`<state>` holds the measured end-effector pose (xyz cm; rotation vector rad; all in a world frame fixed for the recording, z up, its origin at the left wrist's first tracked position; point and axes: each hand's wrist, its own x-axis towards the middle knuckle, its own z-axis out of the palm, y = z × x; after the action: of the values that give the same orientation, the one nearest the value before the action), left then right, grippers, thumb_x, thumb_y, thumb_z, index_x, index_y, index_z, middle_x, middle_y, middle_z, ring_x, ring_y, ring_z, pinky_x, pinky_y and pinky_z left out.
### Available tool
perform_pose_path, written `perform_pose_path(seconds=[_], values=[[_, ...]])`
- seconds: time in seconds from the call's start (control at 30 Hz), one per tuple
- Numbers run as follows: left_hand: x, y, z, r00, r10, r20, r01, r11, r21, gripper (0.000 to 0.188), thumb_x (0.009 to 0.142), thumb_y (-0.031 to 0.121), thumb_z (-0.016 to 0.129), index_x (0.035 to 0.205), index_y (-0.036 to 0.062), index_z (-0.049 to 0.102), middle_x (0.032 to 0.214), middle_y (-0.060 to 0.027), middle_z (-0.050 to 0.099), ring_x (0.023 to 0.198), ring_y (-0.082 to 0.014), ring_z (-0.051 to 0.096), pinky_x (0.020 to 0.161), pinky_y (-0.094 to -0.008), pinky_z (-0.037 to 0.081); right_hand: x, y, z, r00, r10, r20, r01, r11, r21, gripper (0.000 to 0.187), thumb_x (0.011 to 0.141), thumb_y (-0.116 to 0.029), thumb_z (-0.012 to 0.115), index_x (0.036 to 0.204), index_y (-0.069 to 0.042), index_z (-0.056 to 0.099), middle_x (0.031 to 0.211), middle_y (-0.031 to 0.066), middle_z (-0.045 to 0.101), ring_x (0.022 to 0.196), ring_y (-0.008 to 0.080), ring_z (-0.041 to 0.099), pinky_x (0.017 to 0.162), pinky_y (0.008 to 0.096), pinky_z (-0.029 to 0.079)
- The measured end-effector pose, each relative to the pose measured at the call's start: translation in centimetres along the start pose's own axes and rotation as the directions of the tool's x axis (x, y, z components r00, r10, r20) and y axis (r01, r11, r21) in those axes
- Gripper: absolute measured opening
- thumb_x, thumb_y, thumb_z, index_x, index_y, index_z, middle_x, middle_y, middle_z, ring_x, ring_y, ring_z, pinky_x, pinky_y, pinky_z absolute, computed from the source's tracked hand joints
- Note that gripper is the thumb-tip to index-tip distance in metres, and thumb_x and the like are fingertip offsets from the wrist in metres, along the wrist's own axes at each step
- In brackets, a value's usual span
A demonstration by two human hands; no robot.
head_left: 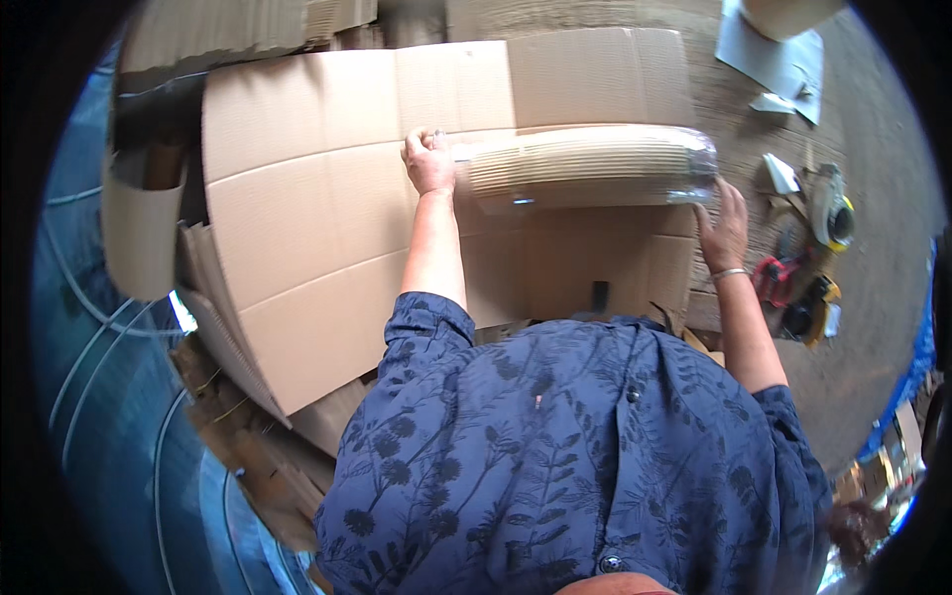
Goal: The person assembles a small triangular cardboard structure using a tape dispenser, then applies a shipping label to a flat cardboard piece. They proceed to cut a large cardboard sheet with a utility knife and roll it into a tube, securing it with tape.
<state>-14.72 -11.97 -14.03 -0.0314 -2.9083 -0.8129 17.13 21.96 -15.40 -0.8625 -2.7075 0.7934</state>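
A long stack of nested, ribbed cream-coloured pieces (585,167), wrapped in clear plastic, lies crosswise on a creased brown cardboard sheet (297,188). What the pieces are exactly I cannot tell. At the stack's left end my left hand (428,164) is closed, its curled fingers gathering the loose end of the plastic sleeve. My right hand (726,233) is at the opposite end, fingers stretched out and resting against the wrapped edge. Shiny plastic bunches up at that right end.
Right of the cardboard lie a tape roll (831,206), a red-handled tool (772,280) and a yellow-and-black tape dispenser (813,307). White paper (764,59) lies at the far right. A cream cylinder (144,233) and blue sheeting (109,397) are on the left.
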Motion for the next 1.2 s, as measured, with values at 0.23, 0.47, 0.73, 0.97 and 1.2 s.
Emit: perform_pose_path(seconds=[0.23,0.47,0.73,0.97,1.2], values=[[1.9,-3.5,0.0,0.772,-0.420,0.476,0.543,0.826,-0.152,0.026,0.085,0.023,0.066,0.101,0.0031,0.060,0.086,-0.0078,0.066,0.067,-0.0156,0.061,0.059,-0.0328,0.049,-0.2,-0.4,1.8,0.999,0.038,-0.022,-0.033,0.982,0.185,0.068,0.079,-0.014,0.072,0.139,-0.009,0.040,0.130,0.0174,0.049,0.122,0.0348,0.046,0.103,0.0414,0.039],[8.4,-1.6,-3.5,0.988,-0.138,-0.070,0.134,0.990,-0.052,0.020,0.093,0.018,0.053,0.102,0.0010,0.059,0.097,-0.0138,0.066,0.086,-0.0221,0.064,0.073,-0.0340,0.053,-1.2,1.5,0.8,0.998,0.070,0.002,-0.069,0.991,0.111,0.067,0.080,-0.012,0.070,0.139,-0.012,0.040,0.128,0.0149,0.049,0.117,0.0319,0.051,0.098,0.0386,0.044],[-5.5,25.2,3.7,0.591,0.556,0.585,-0.066,0.756,-0.651,0.079,0.084,0.021,0.072,0.147,0.0127,0.026,0.126,-0.0150,0.051,0.115,-0.0233,0.050,0.099,-0.0389,0.045,-7.8,4.5,3.4,0.853,0.478,0.209,-0.517,0.830,0.210,0.060,0.081,-0.022,0.069,0.134,-0.013,0.043,0.120,0.0170,0.051,0.111,0.0364,0.053,0.092,0.0443,0.046],[-12.4,24.6,10.4,0.234,0.388,0.891,-0.831,0.556,-0.023,0.125,0.050,0.050,0.088,0.150,0.0176,0.021,0.148,-0.0182,0.032,0.139,-0.0346,0.028,0.113,-0.0477,0.026,-11.3,3.1,-0.2,0.563,0.657,0.501,-0.719,0.688,-0.095,0.047,0.084,-0.034,0.066,0.119,-0.006,0.052,0.117,0.0209,0.058,0.109,0.0383,0.057,0.091,0.0463,0.048],[-11.5,25.0,11.0,0.202,0.369,0.907,-0.791,0.608,-0.071,0.124,0.049,0.045,0.089,0.149,0.0167,0.022,0.147,-0.0164,0.034,0.137,-0.0336,0.030,0.113,-0.0448,0.028,-19.7,3.7,0.1,0.332,0.667,0.667,-0.803,0.571,-0.171,0.048,0.083,-0.038,0.068,0.110,0.000,0.057,0.110,0.0229,0.064,0.104,0.0376,0.061,0.088,0.0439,0.049]])
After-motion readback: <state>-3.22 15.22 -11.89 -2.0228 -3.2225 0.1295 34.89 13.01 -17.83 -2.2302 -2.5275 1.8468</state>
